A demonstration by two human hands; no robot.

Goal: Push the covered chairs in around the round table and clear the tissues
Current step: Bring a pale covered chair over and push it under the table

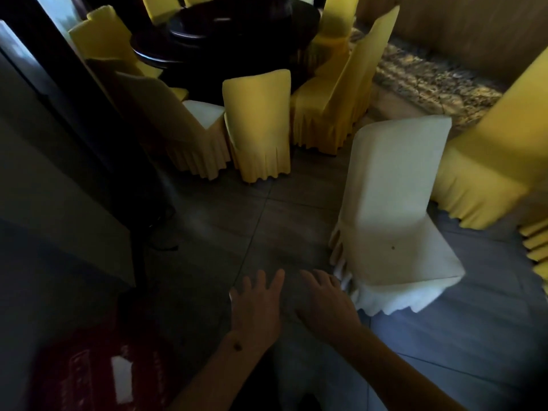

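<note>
Both hands, left [256, 307] and right [324, 304], spread empty beside the white chair [391, 203]; its soft cover looks slippery, so I'd grip the firm backrest.

Two bare hands reach out over a dim tiled floor [252, 221], fingers spread and holding nothing: the left hand [256, 310] beside the right hand [324, 304], whose fingertips sit at the skirt of a white chair [394, 203] standing apart from the rest. Beyond, yellow chairs [261, 123] ring a dark round table [225, 34]. A red box [98, 369] lies at lower left.
</note>
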